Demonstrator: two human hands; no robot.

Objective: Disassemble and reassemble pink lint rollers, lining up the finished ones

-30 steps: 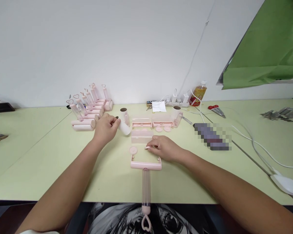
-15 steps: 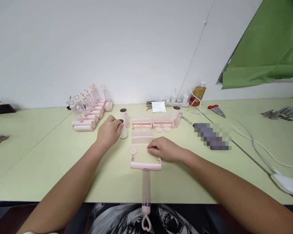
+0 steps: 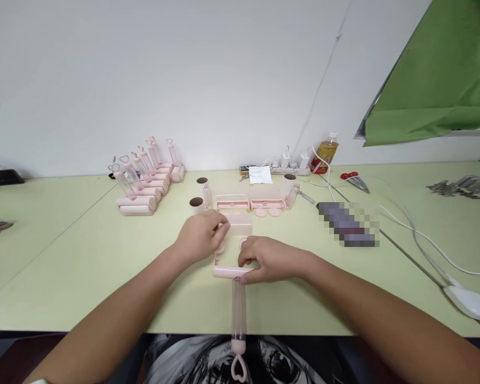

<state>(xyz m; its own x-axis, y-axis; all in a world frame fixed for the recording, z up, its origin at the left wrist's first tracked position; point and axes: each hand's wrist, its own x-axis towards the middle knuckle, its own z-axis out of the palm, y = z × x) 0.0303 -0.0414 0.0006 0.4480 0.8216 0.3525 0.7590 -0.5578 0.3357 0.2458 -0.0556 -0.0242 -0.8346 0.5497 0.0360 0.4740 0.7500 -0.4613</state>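
Note:
A pink lint roller frame (image 3: 224, 272) lies in front of me, its clear handle (image 3: 239, 309) pointing at me and ending in a heart-shaped loop (image 3: 239, 368) past the table edge. My right hand (image 3: 270, 258) is closed on the right part of its bar, thumb on the near side. My left hand (image 3: 202, 237) hovers over the frame's left end, fingers bent together; whatever they hold is hidden. Close to its fingertips are a pink disc (image 3: 221, 247), partly covered, and a translucent pink cover (image 3: 240, 224). Another disc (image 3: 243, 241) shows behind my right fingers.
White paper rolls (image 3: 197, 205) stand beyond my left hand. Farther back lie two pink frames (image 3: 232, 205) and more discs (image 3: 273, 212). Several assembled lint rollers (image 3: 138, 205) stand at left. A power strip (image 3: 292, 170), bottle (image 3: 326, 154), red-handled pliers (image 3: 356, 181) and cables occupy the right.
My left hand has left the white paper roll and come right and nearer, to the frame's left end. My right hand has moved from beside the disc down onto the frame's bar.

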